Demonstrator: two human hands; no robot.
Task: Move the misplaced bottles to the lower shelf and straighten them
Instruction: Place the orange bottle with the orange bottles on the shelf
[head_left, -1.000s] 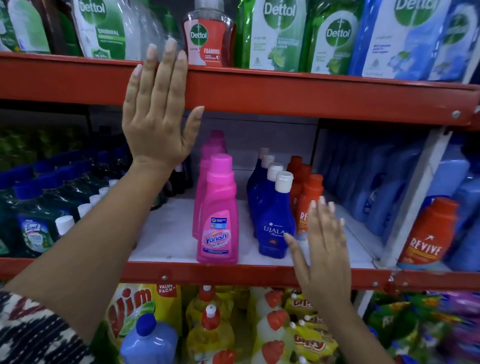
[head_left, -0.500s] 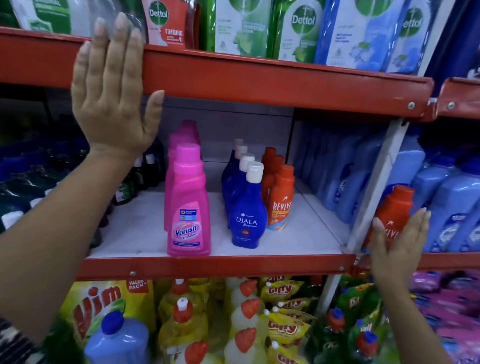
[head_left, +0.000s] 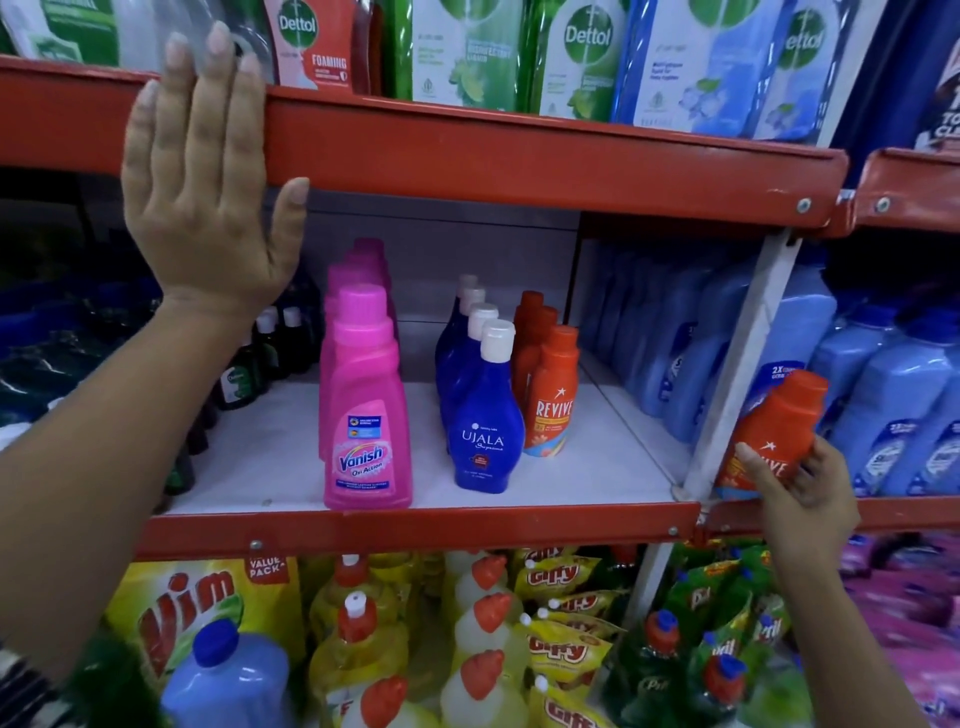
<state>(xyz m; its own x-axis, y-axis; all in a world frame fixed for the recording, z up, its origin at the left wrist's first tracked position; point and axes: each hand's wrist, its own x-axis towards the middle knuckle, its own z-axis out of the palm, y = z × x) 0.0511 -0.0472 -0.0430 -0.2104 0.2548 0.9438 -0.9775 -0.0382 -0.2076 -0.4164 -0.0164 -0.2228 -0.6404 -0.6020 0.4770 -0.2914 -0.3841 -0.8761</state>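
While the left hand (head_left: 208, 176) is laid flat against the red front edge of the upper shelf (head_left: 519, 156), fingers spread and nothing held in it, the right hand (head_left: 800, 493) is wrapped around an orange Revive bottle (head_left: 774, 431) over in the neighbouring bay. That bottle is tilted, cap leaning up and to the right, and it's gripped low down, with the thumb laid across the label and the fingers curled around the far side. It's parked right in front of a bunch of light blue bottles (head_left: 893, 405), just past the white upright post (head_left: 737, 374) that splits the two bays, so it looks pretty out of place there.

On the white middle shelf (head_left: 260, 457), three tidy rows are lined up front to back: pink Vanish bottles (head_left: 366, 410), dark blue Ujala bottles (head_left: 483, 410) with white caps, and more orange Revive bottles (head_left: 550, 395) just beside them. All of those are standing upright. Dettol packs (head_left: 587, 57) are stacked along the top, and yellow dish-soap bottles (head_left: 358, 634) and Giffy pouches (head_left: 566, 649) are crammed in underneath.
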